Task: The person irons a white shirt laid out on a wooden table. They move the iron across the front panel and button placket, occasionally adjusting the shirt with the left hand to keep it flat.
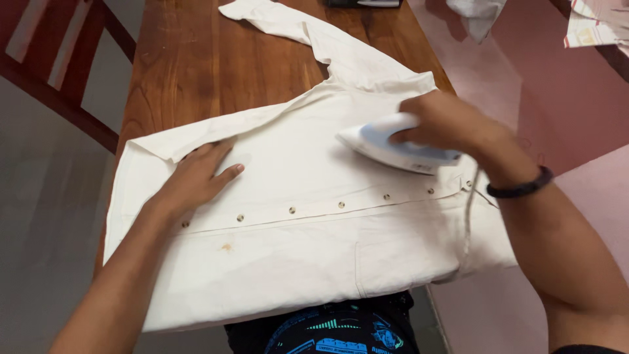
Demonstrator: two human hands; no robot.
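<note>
A brown wooden table (pixel 196 72) carried the work, and a cream button-up shirt (pixel 295 255) lay spread across its near end, wide enough that its lower edge hung over the side toward the person; laid flat like that, the cloth offered an even surface for pressing. One sleeve (pixel 275 19) trailed away up the tabletop, out of the way of the body panel. A row of small metal snaps (pixel 291 210) ran along the placket, and a faint brownish stain (pixel 227 247) sat just below it. The white and pale blue iron (pixel 393 145) rested sole-down on the right part of the shirt, near the collar, its cord (pixel 469 216) dropping over the cloth. The right hand (pixel 445 124) was wrapped firmly around the iron's handle, fingers closed, a dark band (pixel 521 189) on the wrist. The left hand (pixel 196 177) lay open and flat, palm down with fingers spread, gripping nothing, seemingly to keep the fabric taut and smooth, well apart from the iron.
</note>
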